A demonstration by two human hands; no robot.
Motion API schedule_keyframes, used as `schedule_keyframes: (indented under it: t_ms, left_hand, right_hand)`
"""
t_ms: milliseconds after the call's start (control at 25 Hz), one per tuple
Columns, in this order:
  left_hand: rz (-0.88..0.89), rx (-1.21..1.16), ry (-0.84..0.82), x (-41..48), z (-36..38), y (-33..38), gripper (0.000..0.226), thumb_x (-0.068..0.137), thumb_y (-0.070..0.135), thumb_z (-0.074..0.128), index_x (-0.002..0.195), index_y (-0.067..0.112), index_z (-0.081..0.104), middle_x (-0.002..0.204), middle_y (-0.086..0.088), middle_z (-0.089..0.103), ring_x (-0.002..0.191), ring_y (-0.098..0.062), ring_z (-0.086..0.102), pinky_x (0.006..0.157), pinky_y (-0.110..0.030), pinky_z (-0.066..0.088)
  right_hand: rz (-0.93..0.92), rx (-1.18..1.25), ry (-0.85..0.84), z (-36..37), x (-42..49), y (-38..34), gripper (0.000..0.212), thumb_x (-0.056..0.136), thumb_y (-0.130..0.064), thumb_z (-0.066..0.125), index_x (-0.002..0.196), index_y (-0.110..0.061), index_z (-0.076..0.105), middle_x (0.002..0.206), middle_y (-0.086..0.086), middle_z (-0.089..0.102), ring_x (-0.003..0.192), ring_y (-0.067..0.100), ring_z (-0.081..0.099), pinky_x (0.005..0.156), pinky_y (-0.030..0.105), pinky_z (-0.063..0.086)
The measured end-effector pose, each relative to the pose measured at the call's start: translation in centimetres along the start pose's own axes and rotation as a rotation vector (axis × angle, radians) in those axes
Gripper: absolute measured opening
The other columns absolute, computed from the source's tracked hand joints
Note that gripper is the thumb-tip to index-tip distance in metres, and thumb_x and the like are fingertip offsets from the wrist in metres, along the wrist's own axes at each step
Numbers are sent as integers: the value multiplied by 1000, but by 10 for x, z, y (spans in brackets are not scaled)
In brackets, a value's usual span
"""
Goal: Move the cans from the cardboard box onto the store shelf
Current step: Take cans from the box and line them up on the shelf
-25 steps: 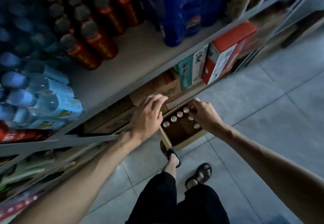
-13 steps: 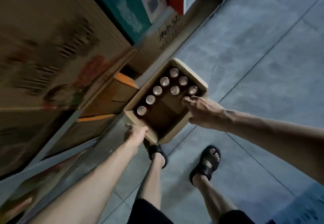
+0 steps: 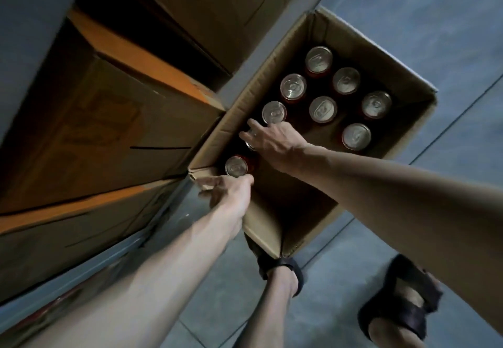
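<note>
An open cardboard box [image 3: 273, 59] stands on the floor with several silver-topped red cans [image 3: 322, 109] upright in its far half. My left hand [image 3: 231, 193] sits on the box's near left corner, thumb outside the wall and fingers inside. Those fingers touch the rim of the corner can [image 3: 236, 166]. My right hand [image 3: 275, 140] reaches into the box along the left wall, fingers spread over another can [image 3: 250, 145] that it mostly hides. The near half of the box floor is bare. The store shelf's upper levels are out of view.
Closed brown cartons [image 3: 109, 119] are stacked under the shelf, tight against the box's left side, and another carton [image 3: 217, 1] lies behind them. My feet in dark sandals [image 3: 402, 301] stand on the grey tiled floor [image 3: 408, 21], one foot [image 3: 283, 268] at the box's near corner.
My head has dropped much closer to the box. My right hand moved from the box's right side across to the cans along the left wall. My left hand stays at the near corner.
</note>
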State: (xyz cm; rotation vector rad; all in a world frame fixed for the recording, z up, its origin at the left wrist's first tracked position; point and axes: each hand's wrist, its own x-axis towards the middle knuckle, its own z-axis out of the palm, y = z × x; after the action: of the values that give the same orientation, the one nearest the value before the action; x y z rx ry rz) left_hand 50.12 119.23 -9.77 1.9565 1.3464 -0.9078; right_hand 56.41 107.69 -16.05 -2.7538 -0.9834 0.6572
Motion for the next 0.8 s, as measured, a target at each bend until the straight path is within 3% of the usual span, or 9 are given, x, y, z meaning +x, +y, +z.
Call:
schedule_keyframes:
  t_ms: [120,280,440,560,680,800]
  left_hand:
    - [-42,-17,-25,7,3,-1,115,41,50,67,143,6,35,141,-29,43,116,-44,55,103,-54,43]
    - [-52,-28,-67,20,2,-8,123,30,49,60,143,9,32,139,-28,45,105,-43,61,97,-54,48]
    - [-9,64,-105,-36,-21,5,114,56,43,68,152,9,16,152,-25,30,123,-41,50,106,-45,40]
    - [218,294,-79,-75,-36,16,101,82,24,68,155,13,-1,160,-19,15,140,-34,32,109,-37,31]
    - [520,456,-180,-136,-64,38,102,81,18,71,155,17,1,160,-12,20,142,-27,32,107,-27,30]
    - [827,633,-217,-211,-100,65,105,77,24,75,155,20,4,159,-9,21,144,-23,27,113,-27,24]
  right_hand:
    - [34,-182,-114,-7,13,-9,45,98,-16,48,141,-26,40,138,8,43,98,22,66,63,31,35]
    - [-11,-183,-110,-12,2,-10,34,99,-13,42,131,-23,47,126,9,49,87,21,66,58,31,30]
    - [23,-88,-140,-33,-39,-7,40,100,-21,43,139,-27,41,127,6,46,85,23,66,57,34,32]
    - [244,197,-141,-73,-86,1,53,88,-28,56,138,-36,41,123,1,47,82,28,65,56,32,36]
    - [393,466,-57,-144,-140,13,68,71,-42,72,133,-43,44,116,-5,49,88,25,63,67,32,47]
    - [433,780,36,-232,-187,19,74,61,-42,84,128,-42,53,108,-12,51,94,15,56,85,34,49]
